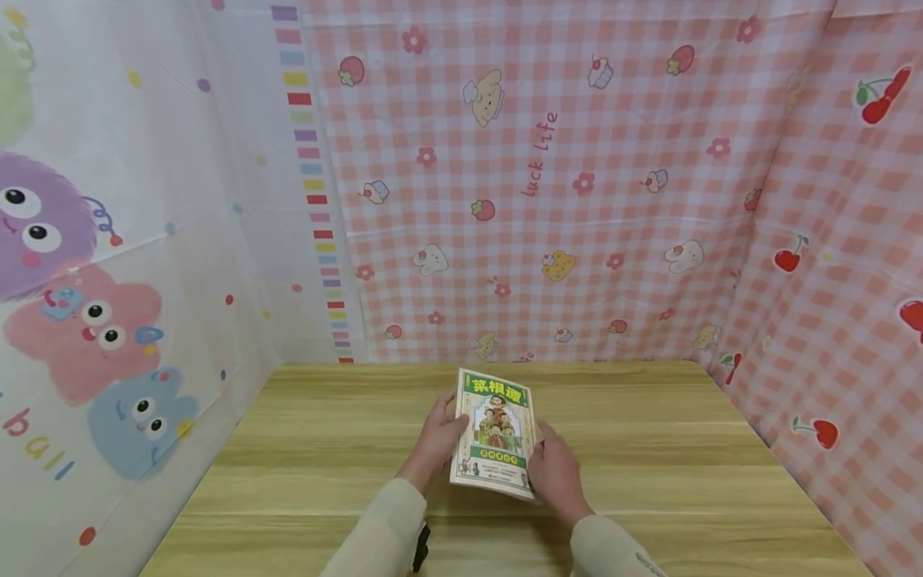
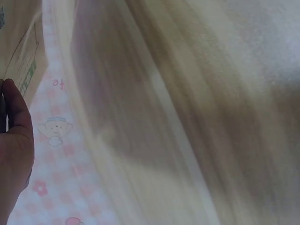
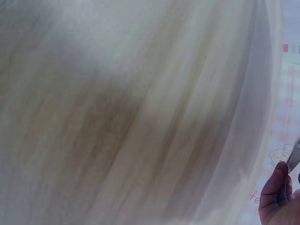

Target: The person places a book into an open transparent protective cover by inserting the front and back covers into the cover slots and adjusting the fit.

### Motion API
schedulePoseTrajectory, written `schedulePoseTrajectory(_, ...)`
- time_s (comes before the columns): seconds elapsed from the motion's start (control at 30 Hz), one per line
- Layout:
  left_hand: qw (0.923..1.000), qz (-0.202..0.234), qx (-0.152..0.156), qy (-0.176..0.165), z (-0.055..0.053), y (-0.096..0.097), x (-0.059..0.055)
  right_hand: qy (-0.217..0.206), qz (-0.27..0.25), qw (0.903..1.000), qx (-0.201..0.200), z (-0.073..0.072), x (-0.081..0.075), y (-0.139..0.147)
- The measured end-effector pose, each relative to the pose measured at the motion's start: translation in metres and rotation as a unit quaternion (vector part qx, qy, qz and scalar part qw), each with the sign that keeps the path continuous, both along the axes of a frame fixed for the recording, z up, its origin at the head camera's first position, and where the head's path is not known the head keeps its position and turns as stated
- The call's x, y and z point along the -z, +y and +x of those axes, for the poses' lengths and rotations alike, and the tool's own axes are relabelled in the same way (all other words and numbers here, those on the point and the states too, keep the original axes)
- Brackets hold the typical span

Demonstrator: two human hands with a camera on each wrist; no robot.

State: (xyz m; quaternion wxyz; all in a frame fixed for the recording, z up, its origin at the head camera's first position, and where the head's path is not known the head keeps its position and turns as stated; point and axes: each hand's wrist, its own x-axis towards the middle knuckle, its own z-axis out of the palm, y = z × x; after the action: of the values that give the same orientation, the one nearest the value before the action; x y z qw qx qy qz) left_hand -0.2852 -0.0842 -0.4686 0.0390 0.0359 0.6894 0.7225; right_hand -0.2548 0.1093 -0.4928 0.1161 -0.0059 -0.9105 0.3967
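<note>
A book point(image 1: 494, 437) with a green, white and cream cover and cartoon figures is held up, tilted, over the wooden table, its front facing the head camera. My left hand point(image 1: 441, 437) grips its left edge, thumb on the cover. On the opposite side my right hand point(image 1: 558, 471) holds the lower right edge. In the left wrist view, the book's back point(image 2: 23, 42) shows at the left edge beside the left hand point(image 2: 15, 140). At the right edge of the right wrist view, the right hand point(image 3: 280, 197) pinches a sliver of the book point(image 3: 294, 157).
The wood-grain table point(image 1: 324, 465) spreads around the hands. A pink checked cloth point(image 1: 534, 160) hangs behind it, a cherry-print cloth point(image 1: 851, 304) on the right, and a white cartoon cloth point(image 1: 202, 200) on the left. A black object point(image 1: 421, 549) shows by the left sleeve.
</note>
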Motion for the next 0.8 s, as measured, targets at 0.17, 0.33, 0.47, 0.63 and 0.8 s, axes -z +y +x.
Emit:
schedulePoseTrajectory(0.17, 0.9995, -0.027, 0.010, -0.012, 0.001, -0.005, 0.005, 0.007, 0.000, 0.9998, 0.016, -0.004, 0.000, 0.003)
schedulePoseTrajectory(0.33, 0.9877, -0.150, -0.023, -0.038, 0.004, -0.012, 0.015, -0.014, 0.053, 0.9983, 0.018, -0.001, 0.002, 0.010)
schedulePoseTrajectory(0.47, 0.9731, -0.219, -0.045, -0.054, 0.006, -0.018, 0.025, -0.045, 0.094, 0.9943, 0.020, 0.000, 0.005, 0.017)
schedulePoseTrajectory(0.63, 0.9721, -0.230, -0.028, -0.037, 0.006, -0.023, 0.028, -0.035, 0.111, 0.9932, 0.010, -0.004, 0.009, 0.019)
schedulePoseTrajectory(0.8, 0.9682, -0.249, -0.013, -0.023, 0.007, -0.024, 0.024, -0.037, 0.120, 0.9921, -0.002, -0.005, 0.007, 0.017)
